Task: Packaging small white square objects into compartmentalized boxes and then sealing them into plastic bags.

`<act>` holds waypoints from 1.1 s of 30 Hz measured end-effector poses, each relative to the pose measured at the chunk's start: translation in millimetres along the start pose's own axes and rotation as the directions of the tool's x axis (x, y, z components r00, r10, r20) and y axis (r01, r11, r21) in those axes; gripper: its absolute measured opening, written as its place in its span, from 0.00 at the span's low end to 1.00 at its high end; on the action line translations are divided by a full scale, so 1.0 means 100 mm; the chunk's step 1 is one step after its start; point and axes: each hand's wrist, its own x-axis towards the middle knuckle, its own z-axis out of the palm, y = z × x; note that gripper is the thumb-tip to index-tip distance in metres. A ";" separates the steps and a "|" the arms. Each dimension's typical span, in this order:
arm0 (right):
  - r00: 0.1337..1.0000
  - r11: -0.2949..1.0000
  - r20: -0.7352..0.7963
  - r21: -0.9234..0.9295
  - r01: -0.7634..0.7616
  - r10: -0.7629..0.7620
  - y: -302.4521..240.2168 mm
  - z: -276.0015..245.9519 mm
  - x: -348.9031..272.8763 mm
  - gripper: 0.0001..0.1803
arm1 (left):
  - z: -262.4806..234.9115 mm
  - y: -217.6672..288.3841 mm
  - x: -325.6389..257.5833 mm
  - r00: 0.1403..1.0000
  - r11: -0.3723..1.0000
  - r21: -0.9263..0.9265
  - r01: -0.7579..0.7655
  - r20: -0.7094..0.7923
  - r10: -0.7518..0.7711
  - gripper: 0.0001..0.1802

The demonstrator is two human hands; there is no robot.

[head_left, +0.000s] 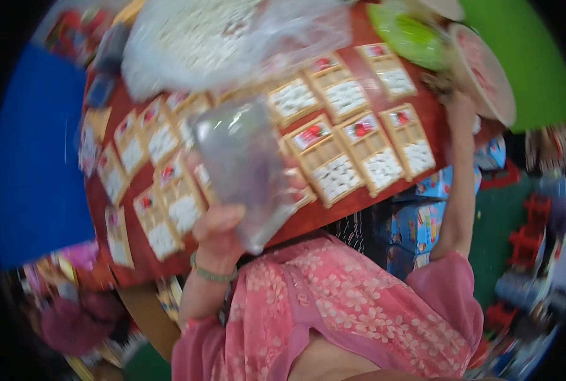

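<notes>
My left hand [216, 232] is closed round a stack of clear plastic bags [242, 168], tilted above the near side of the red table [353, 213]. Its thumb lies across the front and fingertips show at the far edge. My right hand [455, 105] is stretched out to the table's right side, beside a pale bowl [508, 105] with pinkish contents. Blur and the bowl hide what its fingers do. Across the table lie several small wooden trays [337, 171], each with white pieces at one end and a red-printed card at the other.
A large clear bag of white pieces [200, 38] lies at the far side. A bright green plastic bag [407, 35] is near the bowl. Blue printed boxes [413, 225] are stacked below the table's right edge. Another person [80, 320] is at the lower left.
</notes>
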 end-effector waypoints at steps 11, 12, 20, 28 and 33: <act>0.995 0.971 0.079 -0.236 -0.033 0.053 -0.17 -0.70 0.07 0.27 | -0.01 -0.21 -0.33 0.975 0.982 -0.084 -0.169 -0.158 0.154 0.40; 0.999 0.995 -0.029 0.094 0.020 -0.017 -0.32 -0.87 0.07 0.24 | -0.06 -0.27 -0.40 0.982 0.989 -0.041 -0.145 -0.125 0.139 0.37; 0.812 -0.154 0.167 0.942 -0.300 -0.560 -2.67 -2.19 -0.62 0.12 | 0.17 -0.27 -0.73 0.946 0.934 0.289 -0.212 -0.180 0.271 0.36; 0.661 -0.355 0.122 0.765 -0.538 -0.741 -3.31 -2.37 -0.98 0.07 | -0.05 -0.28 -1.11 0.907 0.817 0.492 -0.302 -0.116 0.405 0.57; 0.610 -0.378 0.102 0.702 -0.604 -0.786 -3.44 -2.36 -1.05 0.05 | -0.12 -0.20 -1.26 0.920 0.841 0.454 -0.294 -0.103 0.377 0.58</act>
